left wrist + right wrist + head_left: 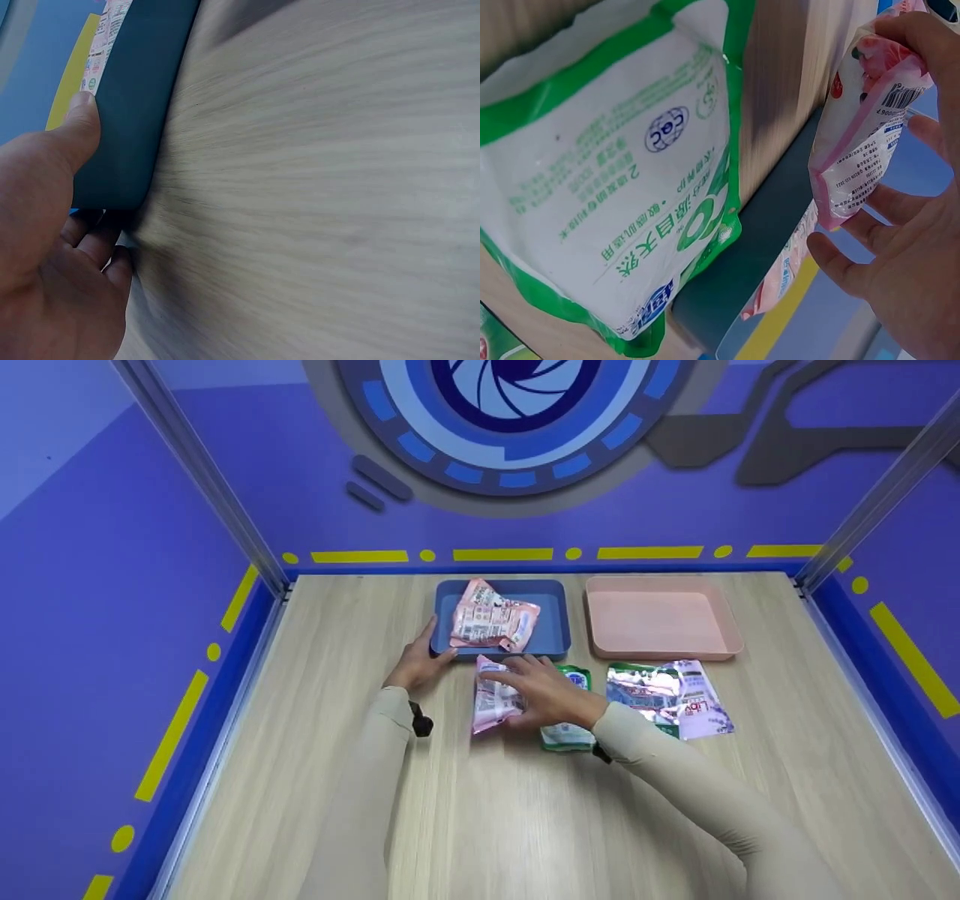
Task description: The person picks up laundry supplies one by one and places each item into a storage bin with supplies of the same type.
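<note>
My left hand (420,664) grips the front left corner of a blue tray (553,622), its thumb on the front wall and its fingers round the side. Crumpled pink printed pouches (491,622) lie in that tray. Just in front of it, my right hand (551,694) holds another pink and white pouch (866,127) between thumb and fingers, raised on edge. A green and white refill pouch (630,187) lies on the table beneath the right hand, partly hidden by it in the head view.
A pink tray (660,622) stands right of the blue one. In front of it lie a shiny green-edged pouch (641,694) and a lilac pouch (701,705), overlapping. Purple panels (495,529) border the wooden table (517,825) at the back and sides.
</note>
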Tool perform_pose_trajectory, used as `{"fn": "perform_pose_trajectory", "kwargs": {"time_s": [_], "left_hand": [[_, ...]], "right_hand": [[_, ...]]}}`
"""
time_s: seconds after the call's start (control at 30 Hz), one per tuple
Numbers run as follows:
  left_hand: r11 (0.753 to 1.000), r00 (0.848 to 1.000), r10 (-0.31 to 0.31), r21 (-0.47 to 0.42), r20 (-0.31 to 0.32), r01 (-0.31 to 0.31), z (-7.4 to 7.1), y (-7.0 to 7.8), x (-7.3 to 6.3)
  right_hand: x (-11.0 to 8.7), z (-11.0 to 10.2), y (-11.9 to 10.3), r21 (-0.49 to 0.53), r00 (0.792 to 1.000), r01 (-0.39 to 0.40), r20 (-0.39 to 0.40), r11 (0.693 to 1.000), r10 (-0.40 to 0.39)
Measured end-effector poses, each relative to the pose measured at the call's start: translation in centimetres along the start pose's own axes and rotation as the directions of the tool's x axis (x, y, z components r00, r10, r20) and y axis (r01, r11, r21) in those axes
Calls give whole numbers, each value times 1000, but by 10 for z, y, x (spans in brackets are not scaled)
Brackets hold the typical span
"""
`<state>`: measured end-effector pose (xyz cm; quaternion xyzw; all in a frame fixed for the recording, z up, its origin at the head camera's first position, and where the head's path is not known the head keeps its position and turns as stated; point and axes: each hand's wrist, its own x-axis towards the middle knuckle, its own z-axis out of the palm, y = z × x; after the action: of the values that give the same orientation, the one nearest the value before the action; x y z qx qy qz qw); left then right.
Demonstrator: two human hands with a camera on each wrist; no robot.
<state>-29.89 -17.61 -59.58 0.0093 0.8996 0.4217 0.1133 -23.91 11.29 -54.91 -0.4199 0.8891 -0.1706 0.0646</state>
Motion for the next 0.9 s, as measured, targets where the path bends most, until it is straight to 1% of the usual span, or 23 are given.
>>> {"fn": "perform_pose_trajectory", "kwargs": {"time_s": [0.3,0.47,0.63,0.9], "left_hand": [[999,1000,-2,-40,8,3,0,1,-2],[997,1000,-25,-72,10,25,1,1,-2],[998,1000,-23,-60,0,23,1,1,-2],[999,1000,-7,-33,1,7,0,1,-2]], "right_hand": [[-1,-3,0,19,1000,-20,8,1000,19],[-1,-4,0,20,999,-39,14,999,38],[-2,-6,0,31,999,-52,19,998,51],[-1,-11,1,1,1000,-19,-4,1000,19]]}}
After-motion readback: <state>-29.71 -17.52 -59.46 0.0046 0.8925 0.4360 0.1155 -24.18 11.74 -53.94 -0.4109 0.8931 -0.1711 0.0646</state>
